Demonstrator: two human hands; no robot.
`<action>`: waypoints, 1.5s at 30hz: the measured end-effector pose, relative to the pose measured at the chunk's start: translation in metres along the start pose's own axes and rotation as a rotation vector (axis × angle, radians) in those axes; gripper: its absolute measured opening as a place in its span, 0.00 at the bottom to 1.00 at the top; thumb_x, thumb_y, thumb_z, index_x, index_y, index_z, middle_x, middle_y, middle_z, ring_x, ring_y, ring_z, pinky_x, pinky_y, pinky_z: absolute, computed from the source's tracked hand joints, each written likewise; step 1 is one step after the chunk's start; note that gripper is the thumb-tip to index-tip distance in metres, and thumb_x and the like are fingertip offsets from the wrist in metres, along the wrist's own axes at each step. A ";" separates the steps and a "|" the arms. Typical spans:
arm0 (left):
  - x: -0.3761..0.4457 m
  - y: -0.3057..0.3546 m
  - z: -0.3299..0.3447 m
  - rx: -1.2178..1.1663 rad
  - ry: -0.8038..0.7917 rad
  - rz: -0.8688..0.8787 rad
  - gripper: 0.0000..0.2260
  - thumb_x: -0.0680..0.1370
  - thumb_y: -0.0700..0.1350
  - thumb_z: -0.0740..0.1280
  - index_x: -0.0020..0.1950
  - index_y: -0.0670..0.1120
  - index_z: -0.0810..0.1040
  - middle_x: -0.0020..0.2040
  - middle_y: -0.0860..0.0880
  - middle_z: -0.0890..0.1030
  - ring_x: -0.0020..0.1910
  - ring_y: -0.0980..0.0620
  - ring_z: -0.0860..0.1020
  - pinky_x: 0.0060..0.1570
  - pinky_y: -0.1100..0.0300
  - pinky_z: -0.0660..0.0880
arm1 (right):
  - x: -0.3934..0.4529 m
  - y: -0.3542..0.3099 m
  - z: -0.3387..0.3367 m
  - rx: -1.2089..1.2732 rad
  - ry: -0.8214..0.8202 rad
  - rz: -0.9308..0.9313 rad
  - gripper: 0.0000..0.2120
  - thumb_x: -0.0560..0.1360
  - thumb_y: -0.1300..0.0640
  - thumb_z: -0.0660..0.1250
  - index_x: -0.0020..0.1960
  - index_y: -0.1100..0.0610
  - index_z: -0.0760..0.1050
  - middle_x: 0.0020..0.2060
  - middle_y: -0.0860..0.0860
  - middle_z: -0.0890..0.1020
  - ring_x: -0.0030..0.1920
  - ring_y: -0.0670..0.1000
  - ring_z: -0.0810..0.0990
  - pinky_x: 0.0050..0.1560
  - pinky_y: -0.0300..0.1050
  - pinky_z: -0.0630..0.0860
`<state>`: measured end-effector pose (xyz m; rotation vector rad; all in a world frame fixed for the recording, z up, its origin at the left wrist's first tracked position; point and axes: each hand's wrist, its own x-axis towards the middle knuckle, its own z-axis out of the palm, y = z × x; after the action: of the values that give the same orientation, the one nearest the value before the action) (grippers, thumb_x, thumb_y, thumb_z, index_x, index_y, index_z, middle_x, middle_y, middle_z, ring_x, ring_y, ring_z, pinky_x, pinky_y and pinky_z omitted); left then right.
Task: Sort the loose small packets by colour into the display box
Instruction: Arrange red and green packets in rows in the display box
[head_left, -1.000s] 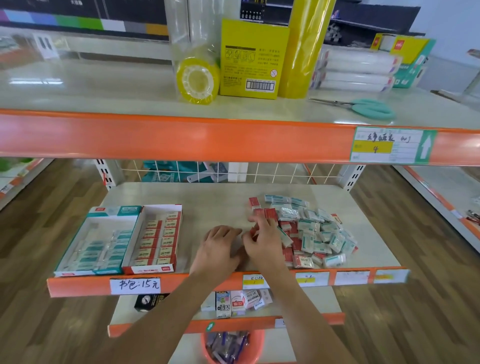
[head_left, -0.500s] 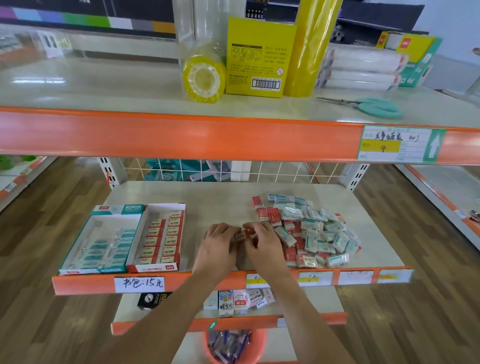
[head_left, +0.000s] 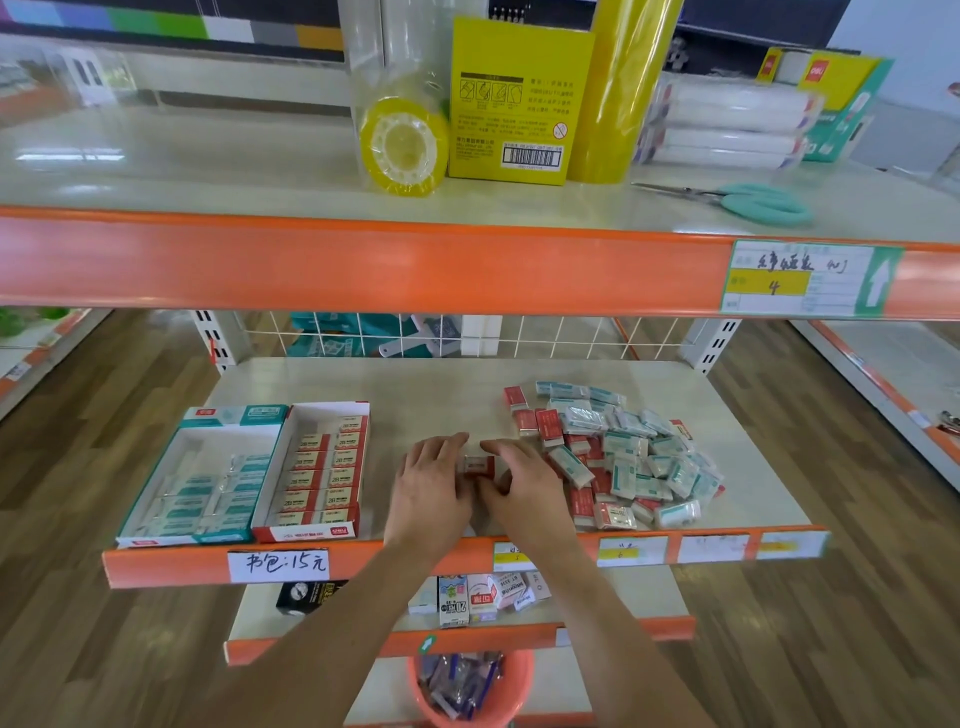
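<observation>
— Where are my hands?
— Left hand (head_left: 434, 486) and right hand (head_left: 524, 480) pinch red packets (head_left: 478, 464) mid-shelf (head_left: 441, 395), between the display box (head_left: 317, 467) and the loose pile (head_left: 623, 452).

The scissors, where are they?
In the head view the teal-handled scissors lie flat on the top shelf, far right, just in front of the white rolls.

single head cam, wide-angle, looks fwd and down, close over mid shelf (head_left: 467, 395), top shelf (head_left: 208, 166) nearer lens
</observation>
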<state>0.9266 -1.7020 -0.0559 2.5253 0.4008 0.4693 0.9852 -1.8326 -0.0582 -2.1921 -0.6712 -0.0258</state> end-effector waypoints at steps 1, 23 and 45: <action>0.000 0.000 0.001 0.007 -0.004 -0.014 0.25 0.74 0.42 0.63 0.72 0.51 0.65 0.64 0.49 0.75 0.67 0.50 0.68 0.66 0.52 0.67 | 0.000 0.000 0.000 -0.001 0.002 -0.003 0.20 0.73 0.57 0.70 0.65 0.52 0.76 0.60 0.44 0.78 0.52 0.45 0.79 0.58 0.35 0.74; -0.001 0.005 -0.005 0.050 -0.056 -0.036 0.27 0.73 0.43 0.62 0.73 0.50 0.64 0.64 0.50 0.74 0.66 0.48 0.68 0.67 0.52 0.66 | 0.002 -0.002 0.000 -0.085 -0.022 -0.040 0.21 0.74 0.56 0.69 0.66 0.53 0.74 0.61 0.46 0.75 0.64 0.46 0.68 0.62 0.30 0.62; 0.001 -0.006 -0.027 0.249 -0.068 0.106 0.20 0.74 0.50 0.67 0.65 0.49 0.75 0.65 0.48 0.73 0.67 0.46 0.68 0.67 0.49 0.62 | 0.015 -0.014 -0.008 -0.247 -0.203 -0.039 0.25 0.76 0.50 0.65 0.72 0.47 0.66 0.61 0.47 0.76 0.62 0.51 0.70 0.60 0.48 0.72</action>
<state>0.9154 -1.6845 -0.0371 2.8063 0.3178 0.3927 0.9934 -1.8242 -0.0399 -2.4404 -0.8634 0.1004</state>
